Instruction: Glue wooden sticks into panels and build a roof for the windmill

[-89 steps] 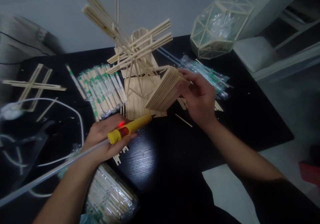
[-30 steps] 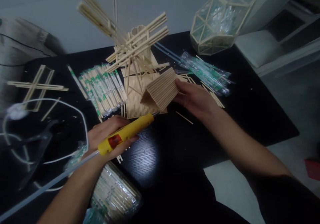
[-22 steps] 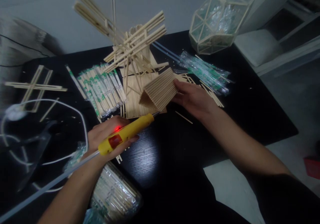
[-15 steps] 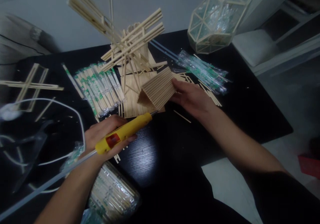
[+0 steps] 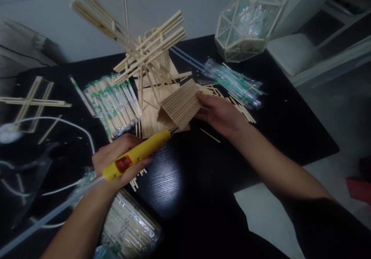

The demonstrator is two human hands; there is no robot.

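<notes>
My left hand (image 5: 116, 160) is wrapped round a yellow hot glue gun (image 5: 139, 153), with a long translucent glue stick (image 5: 55, 214) running out of its back end. The gun's metal tip is at the lower edge of a folded panel (image 5: 181, 102) made of thin wooden sticks joined side by side. My right hand (image 5: 218, 114) pinches that panel by its right side, thumb on top and the other fingers partly hidden behind it. Below and behind lies a flat stick panel (image 5: 147, 114) on the black table.
A windmill-like stick model (image 5: 150, 54) stands behind the panels. Wrapped chopsticks (image 5: 110, 104) lie to the left, a larger pack (image 5: 130, 224) in front. Plastic wrappers (image 5: 232, 81) and a faceted stick-framed case (image 5: 249, 23) are at the right. A white cable (image 5: 84, 129) loops at the left.
The glue gun and my left hand have shifted slightly left and down in the view. The folded panel stays in my right hand, almost unchanged. The whole view has drifted a little.
</notes>
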